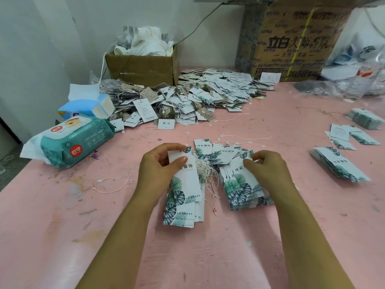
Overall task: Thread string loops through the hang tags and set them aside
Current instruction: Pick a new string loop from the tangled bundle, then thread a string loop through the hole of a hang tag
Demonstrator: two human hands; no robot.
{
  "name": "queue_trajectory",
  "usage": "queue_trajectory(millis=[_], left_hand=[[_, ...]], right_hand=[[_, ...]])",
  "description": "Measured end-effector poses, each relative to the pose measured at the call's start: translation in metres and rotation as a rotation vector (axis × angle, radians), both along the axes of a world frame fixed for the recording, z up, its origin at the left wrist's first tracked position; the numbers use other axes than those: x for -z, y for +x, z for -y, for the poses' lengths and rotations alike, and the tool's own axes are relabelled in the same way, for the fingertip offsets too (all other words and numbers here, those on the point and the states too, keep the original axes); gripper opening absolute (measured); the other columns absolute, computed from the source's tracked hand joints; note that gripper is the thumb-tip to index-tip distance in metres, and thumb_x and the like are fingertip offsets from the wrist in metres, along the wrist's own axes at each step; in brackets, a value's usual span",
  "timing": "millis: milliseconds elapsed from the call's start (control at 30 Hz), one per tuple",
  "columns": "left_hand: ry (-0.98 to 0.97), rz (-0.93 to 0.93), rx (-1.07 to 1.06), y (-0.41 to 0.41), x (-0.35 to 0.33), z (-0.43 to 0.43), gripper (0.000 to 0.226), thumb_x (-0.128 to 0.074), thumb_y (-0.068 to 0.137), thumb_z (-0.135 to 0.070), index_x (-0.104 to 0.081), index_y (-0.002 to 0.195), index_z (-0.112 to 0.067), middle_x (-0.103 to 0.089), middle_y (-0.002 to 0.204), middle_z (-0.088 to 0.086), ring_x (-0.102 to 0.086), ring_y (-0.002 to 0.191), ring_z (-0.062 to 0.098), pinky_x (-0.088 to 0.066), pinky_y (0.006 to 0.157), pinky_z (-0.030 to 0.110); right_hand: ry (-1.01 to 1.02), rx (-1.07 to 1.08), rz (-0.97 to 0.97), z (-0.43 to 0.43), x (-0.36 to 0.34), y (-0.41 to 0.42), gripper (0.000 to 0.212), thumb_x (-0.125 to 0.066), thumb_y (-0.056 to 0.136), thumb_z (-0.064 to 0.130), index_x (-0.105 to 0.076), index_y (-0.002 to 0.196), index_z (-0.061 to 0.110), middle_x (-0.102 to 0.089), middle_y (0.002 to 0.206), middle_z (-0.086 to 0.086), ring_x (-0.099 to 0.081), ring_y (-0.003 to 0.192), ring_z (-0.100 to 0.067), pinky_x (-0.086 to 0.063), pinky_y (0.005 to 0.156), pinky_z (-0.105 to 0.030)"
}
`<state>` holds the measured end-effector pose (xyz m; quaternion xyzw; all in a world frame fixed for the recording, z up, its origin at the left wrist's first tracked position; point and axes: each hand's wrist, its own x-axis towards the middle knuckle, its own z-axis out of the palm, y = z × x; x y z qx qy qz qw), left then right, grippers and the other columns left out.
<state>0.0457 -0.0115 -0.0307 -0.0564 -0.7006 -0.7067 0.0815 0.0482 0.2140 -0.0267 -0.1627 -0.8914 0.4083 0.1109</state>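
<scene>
My left hand (161, 163) grips the top of a stack of white hang tags with green leaf prints (184, 197); its thumb lies across the front tag. Between my hands sits a tangle of white string loops (205, 171). My right hand (264, 165) pinches the top edge of a second stack of leaf tags (239, 184) that lies on the pink table (62, 215). More such tags (220, 152) fan out just behind the strings. A single loose string loop (111, 184) lies to the left.
A large heap of strung tags (187, 97) fills the table's back, before an open carton (143, 67). A wet-wipes pack (73, 140) and a tissue pack (87, 107) sit left. More tag stacks (339, 163) lie right, and a big carton (291, 42) stands back right.
</scene>
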Motion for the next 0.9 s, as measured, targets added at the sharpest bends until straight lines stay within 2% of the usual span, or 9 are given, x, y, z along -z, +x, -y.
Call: queue_trajectory(millis=[133,200,333,467,533,600,667,900], left_hand=[[0.009,0.004,0.014,0.0,0.0,-0.002,0.024,-0.066,0.08,0.002,-0.071,0.081,-0.022,-0.072,0.076,-0.011,-0.064,0.071,0.002,-0.051,0.062,0.016],[-0.016,0.005,0.016,0.0,0.0,-0.004,0.027,-0.059,0.086,0.0,-0.07,0.082,-0.024,-0.071,0.076,-0.014,-0.062,0.072,-0.001,-0.05,0.064,0.015],[-0.019,0.019,0.029,0.001,-0.001,-0.007,0.03,-0.049,0.092,0.001,-0.066,0.089,-0.024,-0.07,0.069,-0.013,-0.06,0.065,-0.002,-0.046,0.058,0.013],[0.02,0.039,0.061,0.004,-0.003,-0.009,0.028,-0.054,0.09,0.0,-0.06,0.097,-0.026,-0.07,0.066,-0.002,-0.064,0.064,0.01,-0.049,0.055,0.022],[0.051,0.059,0.078,0.005,-0.003,-0.01,0.027,-0.057,0.088,-0.001,-0.059,0.097,-0.026,-0.072,0.07,0.002,-0.068,0.069,0.014,-0.053,0.056,0.026],[0.076,0.066,0.076,0.005,-0.003,-0.011,0.026,-0.06,0.086,-0.001,-0.059,0.098,-0.025,-0.073,0.071,0.003,-0.07,0.071,0.016,-0.055,0.059,0.031],[0.091,0.066,0.059,0.004,-0.003,-0.01,0.025,-0.061,0.085,-0.002,-0.059,0.097,-0.024,-0.073,0.07,0.004,-0.07,0.07,0.017,-0.055,0.063,0.033],[0.103,0.077,0.05,0.003,-0.001,-0.01,0.018,-0.061,0.086,-0.004,-0.061,0.095,-0.02,-0.073,0.071,0.003,-0.07,0.068,0.015,-0.055,0.061,0.03]], right_hand=[[-0.003,0.013,-0.094,0.0,-0.001,-0.002,0.011,-0.057,0.087,0.018,-0.064,0.092,0.011,-0.056,0.075,-0.002,-0.051,0.076,-0.024,-0.035,0.068,-0.028],[-0.064,-0.014,-0.115,0.0,-0.001,-0.003,0.009,-0.057,0.087,0.016,-0.063,0.085,0.01,-0.054,0.068,-0.001,-0.047,0.067,-0.022,-0.033,0.064,-0.028],[-0.359,-0.077,-0.172,0.005,-0.007,0.001,0.021,-0.059,0.086,0.009,-0.056,0.066,0.015,-0.049,0.057,0.0,-0.041,0.055,-0.016,-0.028,0.051,-0.024],[-0.669,-0.306,-0.111,0.024,-0.014,0.009,0.021,-0.058,0.088,0.007,-0.053,0.068,0.013,-0.056,0.049,0.008,-0.051,0.042,-0.005,-0.032,0.037,-0.012],[-0.683,-0.389,-0.09,0.036,-0.012,0.011,0.022,-0.058,0.089,0.008,-0.051,0.068,0.012,-0.054,0.047,0.009,-0.046,0.037,-0.001,-0.03,0.035,-0.011],[-0.651,-0.407,-0.103,0.043,-0.009,0.01,0.025,-0.06,0.088,0.009,-0.05,0.066,0.014,-0.051,0.051,0.003,-0.041,0.039,-0.003,-0.03,0.037,-0.012],[-0.634,-0.387,-0.139,0.045,-0.006,0.01,0.027,-0.06,0.088,0.01,-0.048,0.065,0.015,-0.045,0.055,-0.002,-0.037,0.041,-0.005,-0.028,0.038,-0.012],[-0.661,-0.253,-0.358,0.041,-0.005,0.007,0.028,-0.057,0.089,0.007,-0.048,0.064,0.016,-0.038,0.054,-0.002,-0.029,0.045,-0.009,-0.026,0.04,-0.017]])
